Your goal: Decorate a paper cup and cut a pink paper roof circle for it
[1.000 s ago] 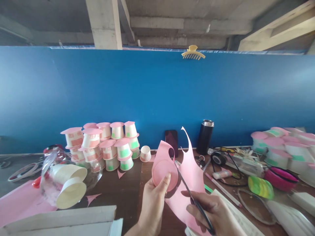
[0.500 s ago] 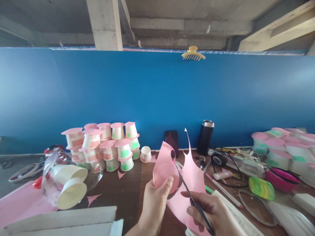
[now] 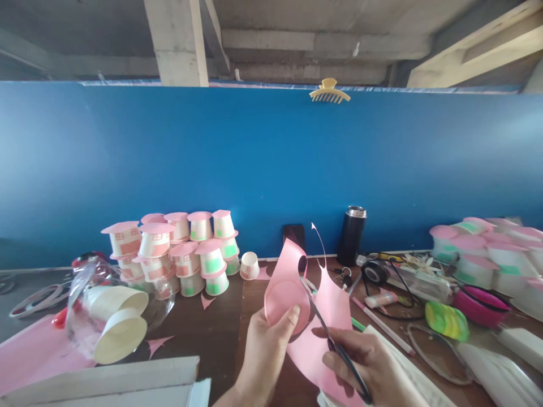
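My left hand pinches a sheet of pink paper, thumb pressed on a round, partly cut-out disc at the sheet's left side. My right hand grips black scissors whose blades reach up into the paper beside the disc. The cut paper curls up into thin points above the hands. Both hands hover low over the dark wooden table.
A stack of paper cups with pink lids stands at the back left, with a bag of plain cups and a white box nearer me. A black flask, phone, tape roll, pens and more cups lie to the right.
The scissors have cut further around the disc, and the paper's upper strips have curled and narrowed. The view shifted slightly left.
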### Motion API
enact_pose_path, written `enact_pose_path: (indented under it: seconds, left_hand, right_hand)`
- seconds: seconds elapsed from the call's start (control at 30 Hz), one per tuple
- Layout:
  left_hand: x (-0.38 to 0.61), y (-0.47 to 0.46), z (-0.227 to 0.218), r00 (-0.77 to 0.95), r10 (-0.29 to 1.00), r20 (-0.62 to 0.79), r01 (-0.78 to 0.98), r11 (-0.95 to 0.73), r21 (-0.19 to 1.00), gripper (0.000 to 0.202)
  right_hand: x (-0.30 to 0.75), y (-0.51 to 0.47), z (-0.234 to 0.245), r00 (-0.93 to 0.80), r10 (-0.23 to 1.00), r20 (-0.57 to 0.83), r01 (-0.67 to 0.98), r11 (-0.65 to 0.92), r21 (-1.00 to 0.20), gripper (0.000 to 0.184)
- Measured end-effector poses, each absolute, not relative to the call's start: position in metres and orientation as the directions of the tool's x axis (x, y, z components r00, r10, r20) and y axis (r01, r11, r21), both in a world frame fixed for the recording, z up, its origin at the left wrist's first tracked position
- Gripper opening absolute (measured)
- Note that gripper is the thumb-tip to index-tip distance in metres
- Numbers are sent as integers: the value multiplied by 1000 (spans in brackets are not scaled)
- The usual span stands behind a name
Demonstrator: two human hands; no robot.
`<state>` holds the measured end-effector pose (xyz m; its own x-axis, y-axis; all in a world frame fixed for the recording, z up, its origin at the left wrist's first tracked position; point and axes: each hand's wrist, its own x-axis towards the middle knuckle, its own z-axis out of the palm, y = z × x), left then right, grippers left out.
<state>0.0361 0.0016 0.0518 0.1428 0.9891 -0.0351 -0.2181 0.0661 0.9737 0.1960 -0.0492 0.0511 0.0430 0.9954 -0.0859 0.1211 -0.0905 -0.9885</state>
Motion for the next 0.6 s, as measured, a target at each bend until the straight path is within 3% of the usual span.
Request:
enact_pose_path:
  seconds: [0.6]
  left_hand:
    - [42,-6,66,164,985,-51,-408,115,906,41]
  right_hand:
    - [201,-47,42,41,998,-43,119,-47,-992,58]
